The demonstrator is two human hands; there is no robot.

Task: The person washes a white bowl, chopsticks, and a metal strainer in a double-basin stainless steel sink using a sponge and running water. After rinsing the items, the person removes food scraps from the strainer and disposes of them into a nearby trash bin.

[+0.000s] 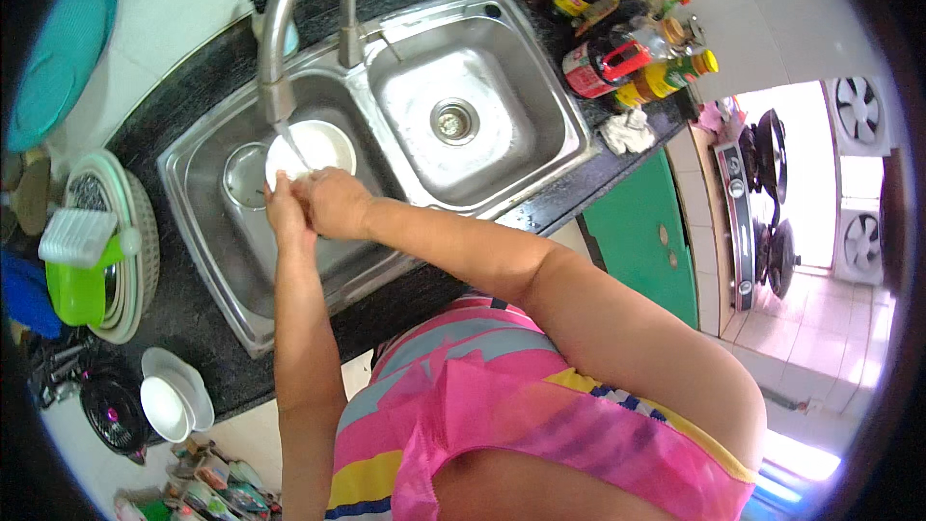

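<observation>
Under the running metal faucet (278,79), a white bowl (311,145) is held over the left basin of the steel double sink (217,253). My left hand (287,210) grips its near left side. Against the near rim, my right hand (334,201) overlaps the left, its fingers partly hidden. The stream of water runs into the bowl. Below and left of it, a round clear dish or lid (246,175) lies in the same basin; which of these cannot be told. The right basin (463,65) shows its drain strainer (454,123).
Sauce bottles (597,69) and a crumpled white cloth (627,132) stand or lie right of the sink. On the left are stacked baskets (145,246), a green container (76,293) and white bowls (165,405). A soap bottle (289,36) stands behind the faucet. A gas stove (736,188) is farther right.
</observation>
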